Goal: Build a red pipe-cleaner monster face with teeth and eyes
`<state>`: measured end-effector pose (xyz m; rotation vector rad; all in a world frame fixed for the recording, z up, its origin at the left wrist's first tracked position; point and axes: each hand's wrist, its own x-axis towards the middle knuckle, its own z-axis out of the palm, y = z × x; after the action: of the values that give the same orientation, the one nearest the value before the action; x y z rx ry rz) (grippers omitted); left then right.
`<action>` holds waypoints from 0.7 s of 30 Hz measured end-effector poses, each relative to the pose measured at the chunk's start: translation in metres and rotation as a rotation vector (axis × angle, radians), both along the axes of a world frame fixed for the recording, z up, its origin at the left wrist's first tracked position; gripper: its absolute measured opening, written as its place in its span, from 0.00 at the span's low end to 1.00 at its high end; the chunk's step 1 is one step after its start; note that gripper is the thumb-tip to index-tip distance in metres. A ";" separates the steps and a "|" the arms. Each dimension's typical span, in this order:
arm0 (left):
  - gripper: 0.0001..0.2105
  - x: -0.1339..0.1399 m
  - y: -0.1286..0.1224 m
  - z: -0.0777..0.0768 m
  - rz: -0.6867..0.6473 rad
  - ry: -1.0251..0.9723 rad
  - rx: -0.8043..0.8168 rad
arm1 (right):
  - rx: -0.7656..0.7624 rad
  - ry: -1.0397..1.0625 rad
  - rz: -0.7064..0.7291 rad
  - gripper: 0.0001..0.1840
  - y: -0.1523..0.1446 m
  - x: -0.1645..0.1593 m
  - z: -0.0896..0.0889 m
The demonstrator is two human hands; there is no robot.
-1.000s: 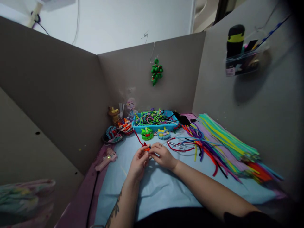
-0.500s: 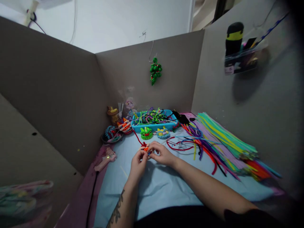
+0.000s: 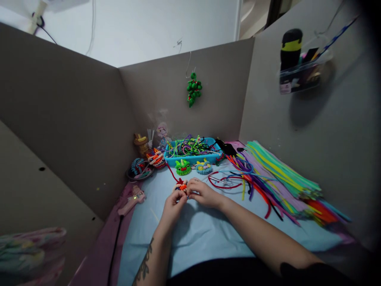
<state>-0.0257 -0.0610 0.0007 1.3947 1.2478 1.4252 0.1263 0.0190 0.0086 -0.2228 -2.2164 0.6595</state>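
Observation:
Between my hands, low over the blue cloth, is a small pipe-cleaner figure in orange, cream and red. A dark red pipe cleaner trails from it toward the back left. My left hand pinches its near left side with thumb and fingertips. From the right, my right hand grips it, fingers curled over its edge. My fingers hide much of the figure. Just beyond it sit a green pipe-cleaner animal and a blue and yellow one.
Behind stands a blue tray of tangled pipe cleaners. Bundles of long pipe cleaners lie at the right, near scissors. A pink glue gun with a cord and a dark bowl are at the left. Grey panels enclose the table.
My fingertips have shifted slightly on the figure, and more of its upper left side shows. The view has moved a little; other things stay in place.

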 end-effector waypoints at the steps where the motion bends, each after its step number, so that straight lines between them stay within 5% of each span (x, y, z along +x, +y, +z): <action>1: 0.11 -0.001 0.000 -0.001 -0.027 -0.035 -0.019 | -0.031 0.000 0.019 0.05 0.000 0.000 0.000; 7: 0.14 -0.001 0.001 -0.004 -0.080 -0.251 -0.148 | -0.229 0.059 0.091 0.05 -0.003 -0.002 0.001; 21: 0.17 0.001 -0.007 0.000 -0.258 -0.550 -0.243 | -0.289 0.155 0.169 0.10 -0.020 -0.004 0.013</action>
<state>-0.0247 -0.0680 0.0010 0.8771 0.8172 1.3050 0.1221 -0.0009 0.0217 -0.1254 -2.0005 1.0551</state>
